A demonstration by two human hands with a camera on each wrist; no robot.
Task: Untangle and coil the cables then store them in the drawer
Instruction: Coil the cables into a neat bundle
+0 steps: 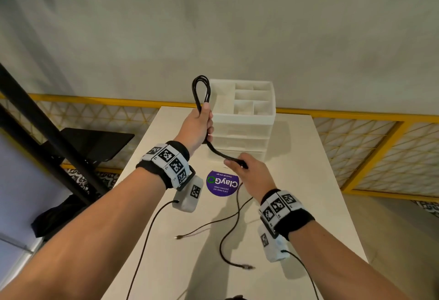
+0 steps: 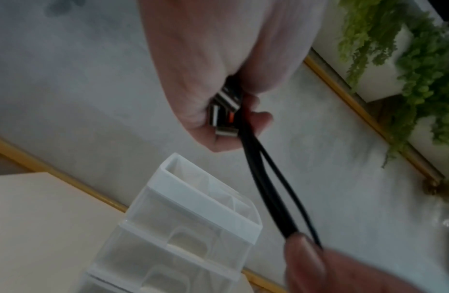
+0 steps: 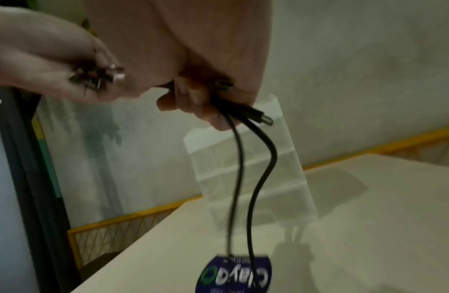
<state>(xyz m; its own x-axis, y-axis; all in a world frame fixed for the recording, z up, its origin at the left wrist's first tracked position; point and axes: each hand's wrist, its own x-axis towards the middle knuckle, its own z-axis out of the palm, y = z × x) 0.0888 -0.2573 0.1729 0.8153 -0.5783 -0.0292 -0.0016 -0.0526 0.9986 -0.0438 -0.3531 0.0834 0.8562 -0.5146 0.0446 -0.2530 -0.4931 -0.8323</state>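
Observation:
My left hand [image 1: 202,124] is raised above the table and grips a bundle of black cable [image 1: 200,90], whose loops stand up out of the fist. Metal plugs [image 2: 223,111] poke out under that fist in the left wrist view. A strand runs from the left hand down to my right hand [image 1: 240,163], which pinches the cable near its plug end [image 3: 260,119]. A thin brown cable [image 1: 228,228] lies loose on the table below my hands. The white drawer unit [image 1: 242,119] stands behind the hands with its drawers shut.
A round purple sticker [image 1: 222,183] lies on the white table [image 1: 308,181]. The top tray of the drawer unit has open compartments. A yellow railing [image 1: 356,115] runs behind the table. A black post and a dark stand [image 1: 95,143] are at left.

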